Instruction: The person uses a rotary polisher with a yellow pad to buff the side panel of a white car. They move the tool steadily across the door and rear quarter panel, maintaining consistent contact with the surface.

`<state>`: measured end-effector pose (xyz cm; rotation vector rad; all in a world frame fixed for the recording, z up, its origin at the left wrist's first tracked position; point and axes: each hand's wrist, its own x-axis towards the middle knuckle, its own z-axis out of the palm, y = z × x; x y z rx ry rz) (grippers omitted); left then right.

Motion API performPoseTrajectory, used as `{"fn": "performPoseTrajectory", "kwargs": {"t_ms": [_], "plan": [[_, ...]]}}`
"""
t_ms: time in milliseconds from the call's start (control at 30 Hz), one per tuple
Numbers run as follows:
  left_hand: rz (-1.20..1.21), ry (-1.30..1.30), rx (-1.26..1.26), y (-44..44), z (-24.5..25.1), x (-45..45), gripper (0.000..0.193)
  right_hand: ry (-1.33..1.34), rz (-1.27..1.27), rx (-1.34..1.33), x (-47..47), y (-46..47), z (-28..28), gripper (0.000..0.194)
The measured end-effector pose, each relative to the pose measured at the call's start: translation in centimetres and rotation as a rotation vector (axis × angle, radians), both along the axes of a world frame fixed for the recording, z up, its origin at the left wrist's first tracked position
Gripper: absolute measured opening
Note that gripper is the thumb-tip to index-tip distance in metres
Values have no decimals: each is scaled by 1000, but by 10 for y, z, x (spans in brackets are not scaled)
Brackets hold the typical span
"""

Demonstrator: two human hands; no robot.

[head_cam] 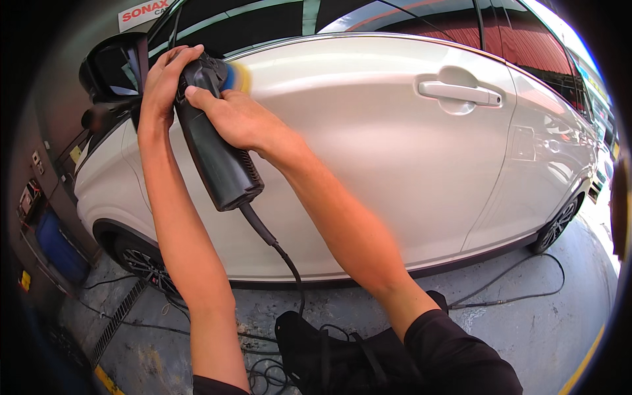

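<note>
Both of my hands are on a black corded polisher in front of the white car's front door. My left hand wraps the far side of its head, just right of the black side mirror. Around the near side of the head and upper body lies my right hand. The blue and yellow polishing pad stands at the door's upper part, below the window trim; it looks blurred. My hands and the tool partly hide it. From the tool's lower end the power cord hangs down.
Cables lie coiled on the grey floor near my legs, and another loops at the right. A drain grate runs beside the front wheel. A blue bin stands at the left wall. The door handle protrudes at right.
</note>
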<state>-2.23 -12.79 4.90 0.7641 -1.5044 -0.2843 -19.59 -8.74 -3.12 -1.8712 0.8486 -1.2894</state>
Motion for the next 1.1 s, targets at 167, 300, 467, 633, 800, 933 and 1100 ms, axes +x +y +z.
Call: {"fn": "performPoseTrajectory", "kwargs": {"t_ms": [167,300,467,633,800,933,1100], "plan": [[-58,-45,-19,7,-9,-73,77,-101,-24,-29,-70,21,-22,86],[-19,-87,-127,26,-23,-145,76,-197,-41,-76,-127,36,-45,83],[-153,-94,-174,41,-49,-201,73,-259,-74,-131,-176,57,-74,78],[-70,-136,-270,65,-84,-244,67,-297,-56,-131,-215,71,-109,81],[-36,-99,-392,73,-150,-258,64,-223,-169,-154,-225,71,-174,79],[-38,-72,-321,66,-218,-255,68,-144,-119,44,-234,86,-219,79],[-71,-117,-376,76,-262,-275,74,-193,-196,-80,-250,92,-273,87]]}}
